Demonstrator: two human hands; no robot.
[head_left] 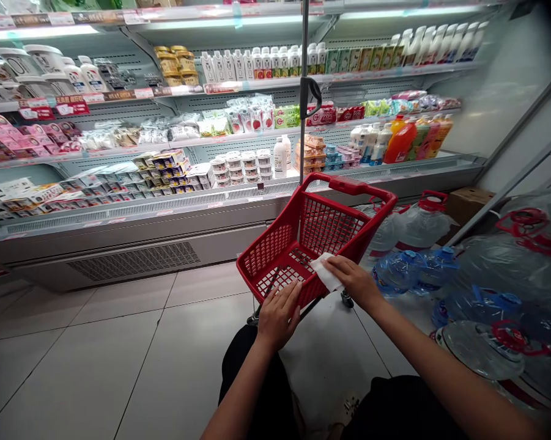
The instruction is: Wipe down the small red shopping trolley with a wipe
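Showing perforated sides, the shopping cart [325, 223] is bright red.

- Ahead of me runs a long, open fridge [229, 243] with tiered shelves [252, 85].
- White light strips [36, 32] glow beneath its top shelf [188, 17].
- A dark vent grille [135, 261] sits low in its grey front.
- Pale tiles [96, 366] cover the floor.
- A pale side panel [509, 91] closes the right end.

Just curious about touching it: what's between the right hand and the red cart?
In the head view, a white cloth or tissue lies between the right hand and the red cart.
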